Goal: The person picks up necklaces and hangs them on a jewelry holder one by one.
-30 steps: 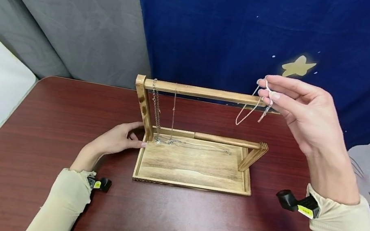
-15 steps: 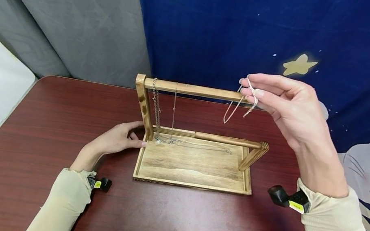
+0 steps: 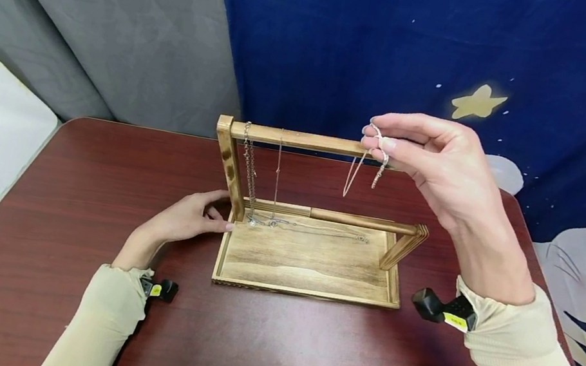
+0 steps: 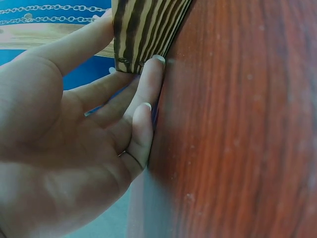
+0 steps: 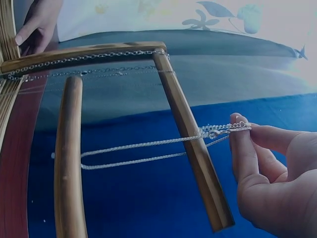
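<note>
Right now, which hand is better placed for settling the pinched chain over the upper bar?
Probably the right hand: it pinches the chain close to the upper bar, while the left hand, lower, holds the tray.

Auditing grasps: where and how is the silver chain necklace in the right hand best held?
I'd likely pinch the silver chain necklace at its clasp end, from the right, above the top bar: its loop hangs down, clear of the right hand.

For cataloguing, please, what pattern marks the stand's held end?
Dark-striped stand, clearest in the left wrist view.
</note>
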Demonstrator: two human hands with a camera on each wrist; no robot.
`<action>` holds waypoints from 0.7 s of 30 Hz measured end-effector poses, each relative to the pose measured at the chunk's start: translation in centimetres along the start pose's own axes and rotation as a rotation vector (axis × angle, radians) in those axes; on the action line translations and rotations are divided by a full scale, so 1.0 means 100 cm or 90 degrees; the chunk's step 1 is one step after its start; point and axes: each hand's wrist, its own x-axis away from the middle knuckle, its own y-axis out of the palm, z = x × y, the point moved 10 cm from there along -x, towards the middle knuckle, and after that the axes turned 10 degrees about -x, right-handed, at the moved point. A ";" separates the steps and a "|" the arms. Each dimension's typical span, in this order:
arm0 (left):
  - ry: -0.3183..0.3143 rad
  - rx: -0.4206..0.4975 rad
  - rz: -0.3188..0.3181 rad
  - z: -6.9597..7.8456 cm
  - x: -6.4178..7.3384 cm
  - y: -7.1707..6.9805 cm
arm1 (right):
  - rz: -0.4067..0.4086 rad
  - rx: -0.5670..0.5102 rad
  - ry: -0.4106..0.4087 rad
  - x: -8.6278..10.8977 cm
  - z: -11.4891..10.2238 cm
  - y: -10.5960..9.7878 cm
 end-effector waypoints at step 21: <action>-0.010 -0.003 -0.005 -0.001 -0.001 0.001 | -0.059 -0.052 0.064 -0.006 0.022 0.033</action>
